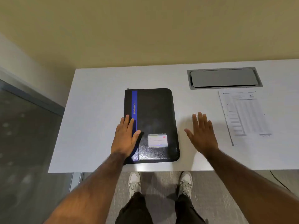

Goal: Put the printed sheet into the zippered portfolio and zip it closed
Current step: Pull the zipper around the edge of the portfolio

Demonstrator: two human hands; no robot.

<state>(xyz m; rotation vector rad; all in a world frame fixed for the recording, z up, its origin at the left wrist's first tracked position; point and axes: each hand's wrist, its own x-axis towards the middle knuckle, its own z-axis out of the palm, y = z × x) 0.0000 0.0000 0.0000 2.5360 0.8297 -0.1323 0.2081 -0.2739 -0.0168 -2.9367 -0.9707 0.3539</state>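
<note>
Black, with a leather-like shine, the zippered portfolio (155, 113) lies closed and flat on the white table (97, 110), a little left of the middle. A blue stripe (134, 97) with yellow letters runs along its left side, a small card pocket (157, 140) sits at its near right corner, and the zipper pull (127, 88) shows at the far left corner. The left grip (125, 139) rests flat on the near left part of the portfolio, its fingers straight and pressed together over the stripe, pinching nothing. The right grip (202, 136) is over the bare table just to the right of the portfolio, with fingers straight and spread and holding nothing; I cannot tell if it touches the surface. The printed sheet (246, 113) lies flat further to the right, well apart from the portfolio and not touched by either grip. The right grip is between the portfolio and the sheet. Just behind the sheet a grey cable hatch (223, 77) is set into the table, with its lid shut. Below the table edge there are two pale sneakers (134, 181) on grey carpet (160, 183), and a dark cable (278, 180) lies on the floor at the right. A beige wall (145, 29) stands behind the table.
</note>
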